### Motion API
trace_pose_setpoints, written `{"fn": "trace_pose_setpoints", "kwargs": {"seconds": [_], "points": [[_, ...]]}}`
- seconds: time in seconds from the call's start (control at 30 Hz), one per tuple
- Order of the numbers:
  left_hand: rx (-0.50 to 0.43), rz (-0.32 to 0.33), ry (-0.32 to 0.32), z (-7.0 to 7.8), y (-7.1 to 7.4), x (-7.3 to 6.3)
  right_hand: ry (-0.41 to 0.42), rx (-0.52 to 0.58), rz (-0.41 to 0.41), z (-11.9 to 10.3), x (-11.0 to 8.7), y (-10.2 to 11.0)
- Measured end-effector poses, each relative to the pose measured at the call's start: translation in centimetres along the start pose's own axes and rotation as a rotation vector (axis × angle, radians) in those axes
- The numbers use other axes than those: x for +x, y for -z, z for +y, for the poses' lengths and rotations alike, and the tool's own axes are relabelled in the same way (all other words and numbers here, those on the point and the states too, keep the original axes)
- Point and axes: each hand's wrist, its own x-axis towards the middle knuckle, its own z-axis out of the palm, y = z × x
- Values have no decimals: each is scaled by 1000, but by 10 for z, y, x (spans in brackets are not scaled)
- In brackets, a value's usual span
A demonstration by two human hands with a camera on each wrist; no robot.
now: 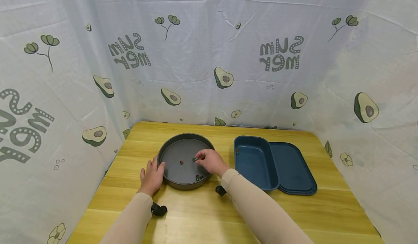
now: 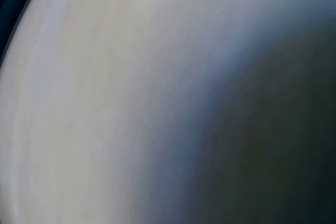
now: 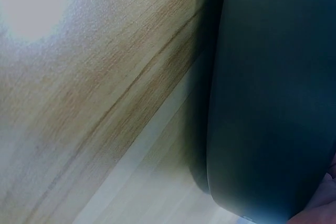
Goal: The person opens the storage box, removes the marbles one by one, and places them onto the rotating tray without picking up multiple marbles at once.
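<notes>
A round dark grey pan (image 1: 177, 179) stands on the wooden table in the head view. My left hand (image 1: 152, 177) rests against its left side, fingers spread along the outer wall and thumb at the rim. Over the pan's right part, my right hand (image 1: 211, 162) pinches a small dark green piece (image 1: 195, 159) between thumb and fingertips. On the pan floor lie a small reddish-brown piece (image 1: 181, 162) and, near the front wall, a few small dark green pieces (image 1: 197, 178). The right wrist view shows the pan's outer wall (image 3: 273, 87) and a bit of hand; the left is blurred.
To the right stands a blue rectangular box (image 1: 256, 164) with small red and green pieces (image 1: 237, 151) at its left wall. Its flat blue lid (image 1: 294, 167) lies beside it. A printed curtain (image 1: 202, 55) hangs behind the wooden table (image 1: 189, 218).
</notes>
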Motion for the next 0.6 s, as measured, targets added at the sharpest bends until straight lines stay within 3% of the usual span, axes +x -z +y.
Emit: {"fn": "trace_pose_setpoints", "kwargs": {"seconds": [0.6], "points": [[-9, 6, -11, 0, -1, -1, 0, -14, 3, 1, 0, -1]]}}
